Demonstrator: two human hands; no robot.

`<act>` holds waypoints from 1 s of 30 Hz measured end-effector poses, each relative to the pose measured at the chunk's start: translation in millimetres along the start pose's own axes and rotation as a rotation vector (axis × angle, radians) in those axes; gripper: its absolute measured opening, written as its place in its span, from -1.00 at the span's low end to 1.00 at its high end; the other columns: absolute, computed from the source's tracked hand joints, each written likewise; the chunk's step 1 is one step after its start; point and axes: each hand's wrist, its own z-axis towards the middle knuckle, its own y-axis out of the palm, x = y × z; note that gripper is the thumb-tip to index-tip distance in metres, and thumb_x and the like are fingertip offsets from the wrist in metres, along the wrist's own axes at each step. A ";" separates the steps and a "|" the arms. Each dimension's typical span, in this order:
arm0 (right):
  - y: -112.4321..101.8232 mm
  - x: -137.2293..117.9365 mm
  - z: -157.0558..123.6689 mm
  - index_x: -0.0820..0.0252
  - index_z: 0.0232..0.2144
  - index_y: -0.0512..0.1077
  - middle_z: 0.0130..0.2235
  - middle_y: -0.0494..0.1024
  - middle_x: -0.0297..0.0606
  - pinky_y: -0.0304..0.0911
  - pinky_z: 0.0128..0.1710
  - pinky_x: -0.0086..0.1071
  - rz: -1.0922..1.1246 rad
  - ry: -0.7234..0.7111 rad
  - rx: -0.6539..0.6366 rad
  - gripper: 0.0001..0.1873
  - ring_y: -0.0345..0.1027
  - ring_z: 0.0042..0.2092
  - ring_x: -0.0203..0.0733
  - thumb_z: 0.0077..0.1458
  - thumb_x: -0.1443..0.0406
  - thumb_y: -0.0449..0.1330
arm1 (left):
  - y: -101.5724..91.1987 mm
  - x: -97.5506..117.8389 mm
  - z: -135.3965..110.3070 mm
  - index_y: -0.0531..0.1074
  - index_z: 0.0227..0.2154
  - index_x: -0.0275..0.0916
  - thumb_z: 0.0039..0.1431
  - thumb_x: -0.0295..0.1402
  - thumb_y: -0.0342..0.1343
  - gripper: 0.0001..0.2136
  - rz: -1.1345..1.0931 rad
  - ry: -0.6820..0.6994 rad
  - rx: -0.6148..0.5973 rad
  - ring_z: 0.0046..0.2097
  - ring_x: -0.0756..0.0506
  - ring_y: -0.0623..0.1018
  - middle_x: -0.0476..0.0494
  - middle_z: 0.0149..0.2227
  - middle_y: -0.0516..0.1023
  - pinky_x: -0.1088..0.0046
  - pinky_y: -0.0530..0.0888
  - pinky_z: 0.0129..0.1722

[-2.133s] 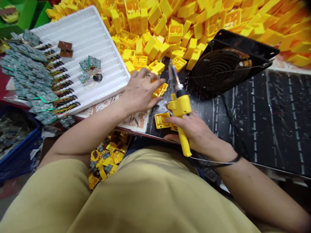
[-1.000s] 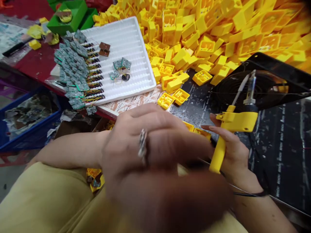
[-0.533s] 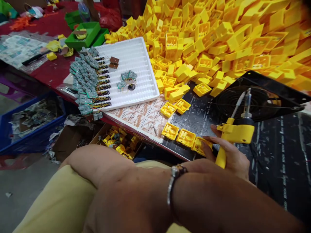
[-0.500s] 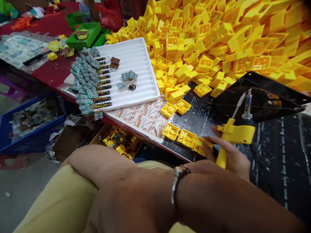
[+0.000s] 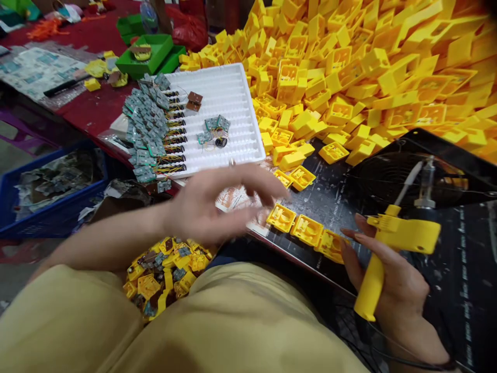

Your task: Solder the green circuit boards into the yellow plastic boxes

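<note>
My left hand (image 5: 233, 202), blurred by motion, is above the table's front edge, its fingers and thumb apart with nothing visible between them. It is beside the leftmost of several open yellow plastic cases (image 5: 281, 217) in a row. My right hand (image 5: 392, 264) is wrapped round a yellow gun-shaped soldering iron (image 5: 373, 290), whose tip and thin feed tube point up and away. Its fingertips are close to the rightmost case (image 5: 331, 245) of the row; I cannot tell whether they touch it. Two more open cases (image 5: 303, 177) lie just behind the row.
A white ridged foam tray (image 5: 248, 119) carries wired circuit boards (image 5: 149, 124). Yellow cases (image 5: 349, 67) are heaped at the back. A black fan (image 5: 404, 171) stands at the right. Below the table edge is a pile of yellow parts and boards (image 5: 166, 274); a blue crate (image 5: 54, 181) is left.
My left hand and arm, which reached across to the right close to the camera, have swung back left. My right hand with the soldering iron appears slightly lower and further right; the view has shifted too.
</note>
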 end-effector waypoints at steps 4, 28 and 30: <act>-1.0 -7.9 6.0 -0.28 0.28 0.19 0.00 0.59 -0.26 0.52 -0.48 -0.19 -0.063 -0.086 0.007 -0.21 0.57 -0.16 0.05 0.09 0.35 0.35 | -16.2 -125.7 59.9 0.55 -0.11 -0.16 0.18 -0.26 0.05 -0.71 0.402 -0.236 -0.020 0.01 -0.25 0.55 -0.21 -0.05 0.61 0.00 0.43 0.10; 37.1 -61.5 54.2 0.11 0.10 0.24 -0.20 0.51 -0.25 0.43 0.01 -0.18 0.077 -0.135 -0.264 -0.62 0.46 -0.20 -0.16 0.27 0.29 0.21 | 31.2 -16.1 89.2 0.56 -0.44 -0.23 0.05 -0.64 0.14 -0.81 0.753 0.328 -0.929 -0.07 -0.29 0.60 -0.14 -0.32 0.60 0.04 0.58 -0.04; 34.0 -55.8 51.9 0.11 0.10 0.24 -0.24 0.51 -0.29 0.42 0.01 -0.18 0.066 -0.141 -0.261 -0.62 0.46 -0.22 -0.16 0.28 0.31 0.21 | 49.7 -25.2 54.2 0.52 -0.46 -0.16 0.17 -0.58 0.06 -0.78 0.534 0.449 -0.812 0.13 -0.23 0.53 -0.09 -0.21 0.63 0.07 0.47 0.20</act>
